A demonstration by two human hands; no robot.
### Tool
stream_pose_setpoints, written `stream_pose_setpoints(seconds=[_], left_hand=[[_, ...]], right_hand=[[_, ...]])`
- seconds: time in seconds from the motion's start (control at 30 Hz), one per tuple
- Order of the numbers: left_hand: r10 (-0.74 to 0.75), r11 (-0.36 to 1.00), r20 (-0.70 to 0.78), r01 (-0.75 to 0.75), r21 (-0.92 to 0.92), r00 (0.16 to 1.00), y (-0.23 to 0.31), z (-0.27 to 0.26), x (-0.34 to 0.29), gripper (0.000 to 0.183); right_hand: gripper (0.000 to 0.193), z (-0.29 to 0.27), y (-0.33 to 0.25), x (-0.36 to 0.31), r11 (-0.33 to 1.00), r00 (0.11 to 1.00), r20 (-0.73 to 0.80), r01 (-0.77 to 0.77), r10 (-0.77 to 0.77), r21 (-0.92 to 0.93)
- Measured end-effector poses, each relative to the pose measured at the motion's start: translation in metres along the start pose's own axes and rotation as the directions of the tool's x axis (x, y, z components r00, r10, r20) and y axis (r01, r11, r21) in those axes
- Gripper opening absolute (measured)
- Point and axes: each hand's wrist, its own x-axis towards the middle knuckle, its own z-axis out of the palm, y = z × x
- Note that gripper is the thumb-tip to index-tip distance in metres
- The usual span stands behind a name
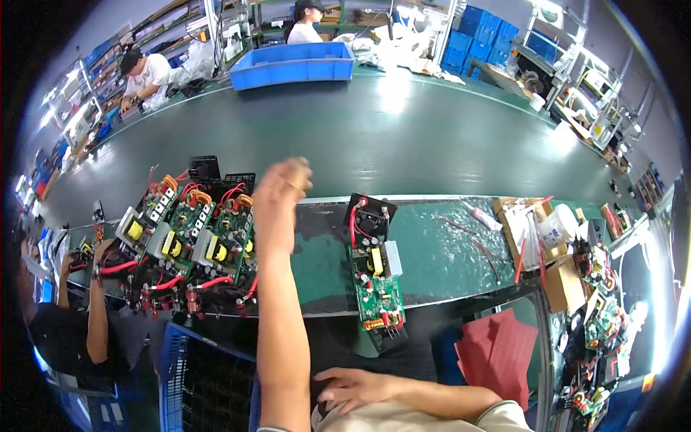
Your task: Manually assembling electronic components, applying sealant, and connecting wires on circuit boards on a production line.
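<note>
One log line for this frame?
left hand: raised, beside circuit boards | right hand: low, near body | lone green board: untouched

**Around the workstation**

A long dark green conveyor belt (403, 137) curves across the room. At its far side stands a large blue plastic bin (293, 63), with stacked blue crates (476, 34) further right near metal shelving (568, 50). Two other workers sit behind the belt. At the right of the tabletop (446, 252) lie open cardboard boxes (529, 223), loose red wires (479, 245) and a white tube (484, 216). Red sheets (500, 349) are stacked below the edge, and a blue mesh crate (205, 381) stands lower left.
</note>
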Motion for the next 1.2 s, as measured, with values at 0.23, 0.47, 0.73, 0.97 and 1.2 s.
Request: stream_pose_setpoints(seconds=[0.23,0.47,0.73,0.97,1.2], left_hand=[[0.180,0.610,0.459,-0.465,0.642,0.870,-0.090,0.001,-0.038,0.026],[0.213,0.485,0.509,-0.543,0.686,0.834,-0.107,0.015,-0.039,0.027],[0.261,0.470,0.536,-0.590,0.656,0.803,-0.117,0.018,-0.030,0.026],[0.358,0.641,0.457,-0.570,0.514,0.814,-0.139,0.016,-0.026,0.029],[0.353,0.717,0.411,-0.526,0.458,0.840,-0.142,0.014,-0.026,0.048]], right_hand=[[0.024,-0.074,-0.109,-0.081,0.712,0.688,-0.385,0.276,-0.615,-0.645],[0.023,-0.142,-0.159,-0.077,0.589,0.384,-0.481,0.246,-0.788,-0.770],[0.019,-0.190,-0.171,-0.041,0.626,0.378,-0.523,0.236,-0.764,-0.743],[0.015,-0.190,-0.171,-0.035,0.603,0.375,-0.498,0.251,-0.782,-0.757],[0.019,-0.176,-0.183,-0.028,0.626,0.272,-0.589,0.069,-0.761,-0.777]])
